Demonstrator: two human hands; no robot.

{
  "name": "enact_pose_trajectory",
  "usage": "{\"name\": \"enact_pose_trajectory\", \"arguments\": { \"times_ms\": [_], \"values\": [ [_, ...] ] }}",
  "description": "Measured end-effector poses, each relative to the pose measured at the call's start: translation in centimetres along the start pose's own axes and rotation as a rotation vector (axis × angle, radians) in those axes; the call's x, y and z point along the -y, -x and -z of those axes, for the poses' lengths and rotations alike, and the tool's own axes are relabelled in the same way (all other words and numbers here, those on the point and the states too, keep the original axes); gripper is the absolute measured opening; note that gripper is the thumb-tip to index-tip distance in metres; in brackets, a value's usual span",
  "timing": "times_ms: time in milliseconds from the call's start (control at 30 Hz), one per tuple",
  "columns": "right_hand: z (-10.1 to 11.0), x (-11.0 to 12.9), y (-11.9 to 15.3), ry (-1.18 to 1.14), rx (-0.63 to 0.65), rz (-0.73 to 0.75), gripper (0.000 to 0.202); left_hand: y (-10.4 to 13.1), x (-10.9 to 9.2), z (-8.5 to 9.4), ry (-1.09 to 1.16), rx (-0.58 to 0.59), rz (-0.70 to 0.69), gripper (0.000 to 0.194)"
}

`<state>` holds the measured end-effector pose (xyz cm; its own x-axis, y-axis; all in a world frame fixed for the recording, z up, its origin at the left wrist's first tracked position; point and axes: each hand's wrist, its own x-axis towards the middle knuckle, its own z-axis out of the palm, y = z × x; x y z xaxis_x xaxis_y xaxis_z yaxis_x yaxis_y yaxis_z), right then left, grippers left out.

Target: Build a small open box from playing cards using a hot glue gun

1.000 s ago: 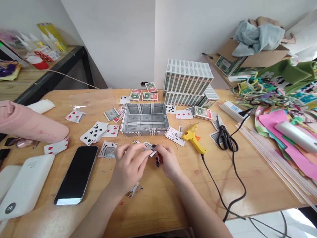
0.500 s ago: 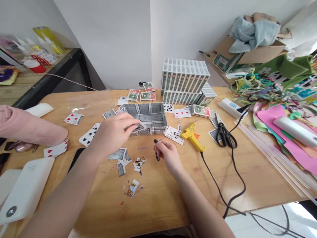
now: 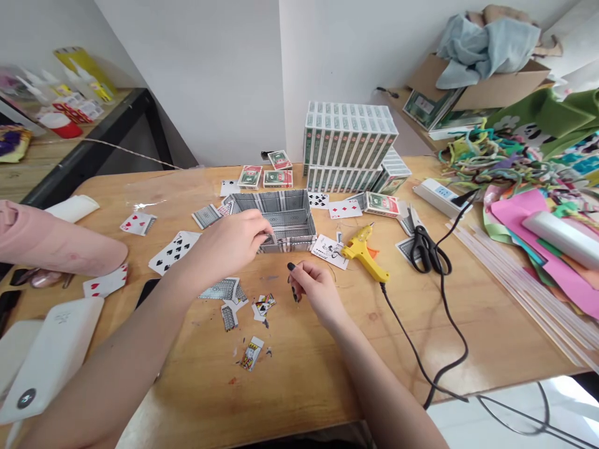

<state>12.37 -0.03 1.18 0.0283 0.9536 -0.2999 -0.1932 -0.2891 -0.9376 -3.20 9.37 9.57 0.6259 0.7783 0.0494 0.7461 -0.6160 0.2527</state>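
My left hand point(image 3: 236, 240) pinches a grey-backed playing card at the front left of an open box point(image 3: 290, 218) built from such cards. Most of that card is hidden by my fingers, and only an edge shows. Closer to me and to the right, my right hand point(image 3: 316, 288) hovers over the table with curled fingers; whether anything is between them I cannot see. A yellow glue gun point(image 3: 365, 254) lies right of the box, beside a joker card point(image 3: 329, 251). Cut card pieces point(image 3: 253, 353) and scraps are strewn below my left hand.
Stacked card packs point(image 3: 349, 140) stand behind the box. Black scissors point(image 3: 423, 246), cables, a power strip point(image 3: 440, 198) and clear glue sticks point(image 3: 515, 287) lie to the right. On the left are a pink roll-shaped item point(image 3: 60, 240) and a white power bank point(image 3: 53, 355).
My left hand has moved slightly right with the card, which is now tilted and mostly hidden against the box. My right hand has barely shifted. The view has moved a little.
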Motion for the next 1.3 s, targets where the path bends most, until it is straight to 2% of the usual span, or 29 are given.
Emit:
{"name": "enact_pose_trajectory", "arguments": {
  "times_ms": [67, 233, 300, 400, 500, 700, 800, 1000, 1300],
  "values": [
    [0.0, -0.3, 0.1, 0.118, -0.079, 0.088, 0.032, -0.1, 0.0, 0.0, -0.008, 0.046, 0.036, 0.022],
    [0.4, -0.1, -0.2, 0.533, -0.375, 0.539, 0.01, -0.4, 0.0, -0.5, -0.056, 0.078, 0.084, 0.02],
    [0.6, 0.3, -0.6, 0.61, -0.419, 0.611, 0.021, -0.6, 0.0, -0.6, -0.06, 0.07, 0.054, 0.019],
    [0.6, 1.1, -1.3, 0.733, -0.439, 0.614, 0.035, -0.7, -0.1, -0.8, -0.087, 0.038, 0.001, 0.019],
    [0.8, 2.0, -2.1, 0.896, -0.417, 0.603, 0.039, -0.7, 0.0, -0.8, -0.127, 0.013, -0.018, 0.02],
    [1.8, 3.8, -4.0, 1.166, -0.183, 0.452, 0.026, -1.0, 0.0, -0.8, -0.149, 0.022, -0.013, 0.022],
    [2.3, 3.9, -4.6, 1.162, -0.149, 0.452, 0.021, -1.3, -0.2, -0.9, -0.176, 0.043, 0.019, 0.026],
    [2.6, 3.6, -5.0, 1.101, -0.166, 0.481, 0.018, -1.9, -0.3, -1.2, -0.151, 0.075, 0.039, 0.028],
    [2.6, 3.2, -5.1, 1.08, -0.183, 0.485, 0.021, -1.6, -1.6, -2.3, -0.087, -0.074, 0.054, 0.023]
  ]
}}
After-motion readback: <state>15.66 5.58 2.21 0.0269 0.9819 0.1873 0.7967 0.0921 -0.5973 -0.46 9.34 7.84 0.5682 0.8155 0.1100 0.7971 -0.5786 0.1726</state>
